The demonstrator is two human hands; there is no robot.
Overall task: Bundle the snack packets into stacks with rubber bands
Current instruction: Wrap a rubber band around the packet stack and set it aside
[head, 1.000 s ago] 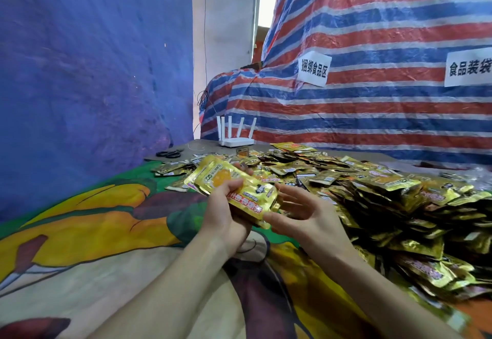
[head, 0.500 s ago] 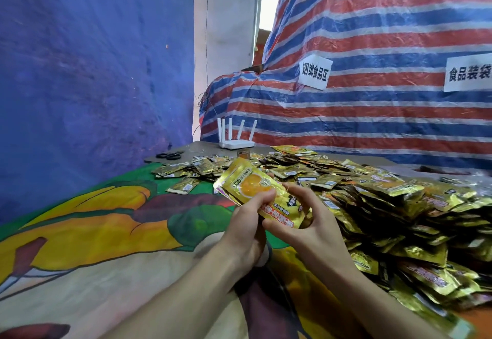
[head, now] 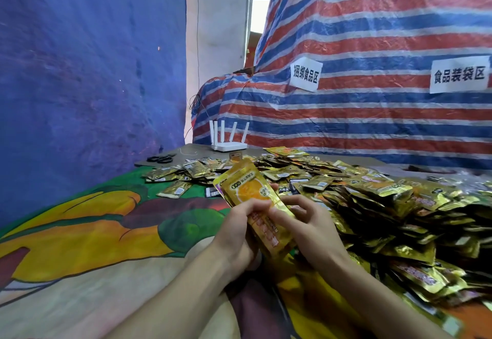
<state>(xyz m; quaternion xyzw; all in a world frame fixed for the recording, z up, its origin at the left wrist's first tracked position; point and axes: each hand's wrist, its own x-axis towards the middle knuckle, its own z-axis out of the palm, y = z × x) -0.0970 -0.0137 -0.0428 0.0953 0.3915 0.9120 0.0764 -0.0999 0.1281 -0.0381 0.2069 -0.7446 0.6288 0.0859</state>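
Note:
I hold a small stack of gold snack packets [head: 250,192] upright in front of me, its orange-printed face toward the camera. My left hand [head: 239,229] grips the stack from the left with thumb on the front. My right hand [head: 303,221] pinches it from the right, thumb across the lower front. A large heap of loose gold packets [head: 386,205] covers the table to the right and behind. No rubber band is visible.
The table wears a colourful printed cloth [head: 93,232]. A white router [head: 229,138] and black scissors [head: 161,158] lie at the far end. A blue wall stands left, a striped tarp [head: 372,45] with two paper signs behind.
The stack has been turned from lying flat across my left hand to standing upright, and my right hand, open before, has closed on it. Both hands moved slightly right.

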